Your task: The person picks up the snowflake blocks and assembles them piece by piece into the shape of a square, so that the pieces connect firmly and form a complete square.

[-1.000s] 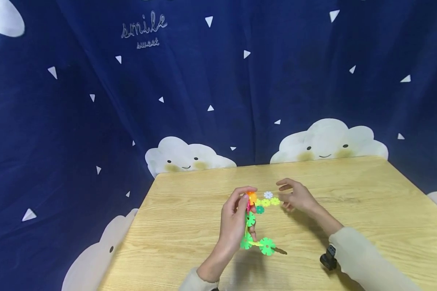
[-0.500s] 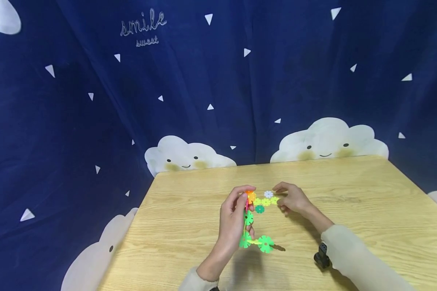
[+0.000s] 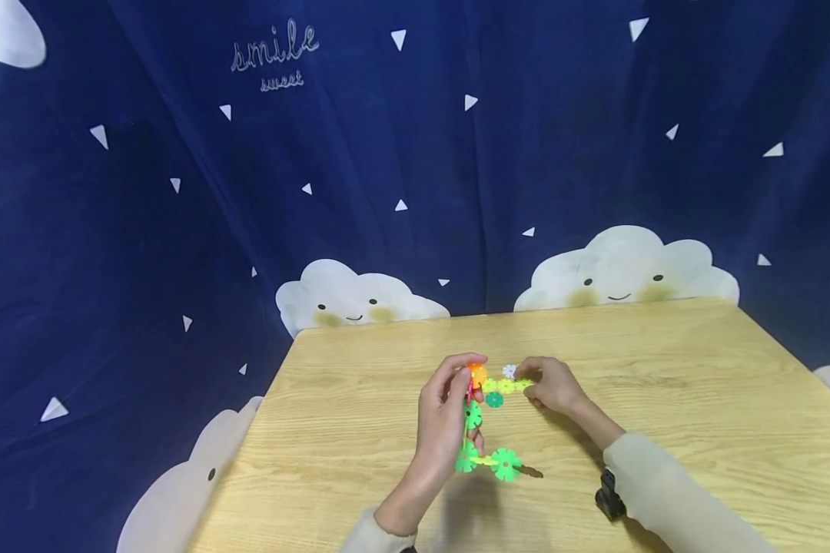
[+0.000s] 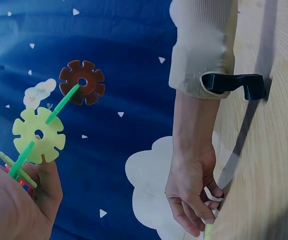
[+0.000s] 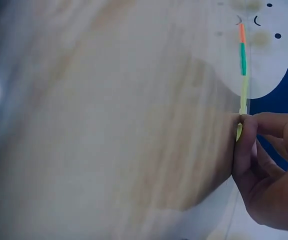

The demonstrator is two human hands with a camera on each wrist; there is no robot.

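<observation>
My left hand [image 3: 443, 426] grips a chain of interlocking plastic snowflake discs above the table. Bright green discs [image 3: 506, 465] show at its lower end, and the hand hides part of it. In the left wrist view a yellow-green disc [image 4: 26, 131] and a brownish disc [image 4: 93, 89] stick out, linked by green ones. My right hand [image 3: 555, 386] pinches the right end of several yellow snowflake discs [image 3: 506, 385] lying in a row on the table. A white disc [image 3: 509, 371] lies just behind that row, a dark green one [image 3: 494, 399] in front.
An orange disc [image 3: 479, 375] shows beside the left fingertips; whether it is held or lying, I cannot tell. The wooden table [image 3: 360, 392] ends at a dark blue curtain [image 3: 387, 153] with clouds. A black wrist camera [image 3: 609, 495] hangs from the right sleeve.
The right hand has moved left and down to the yellow row, and its fingers have closed on the end disc. The left hand and its chain have barely moved.
</observation>
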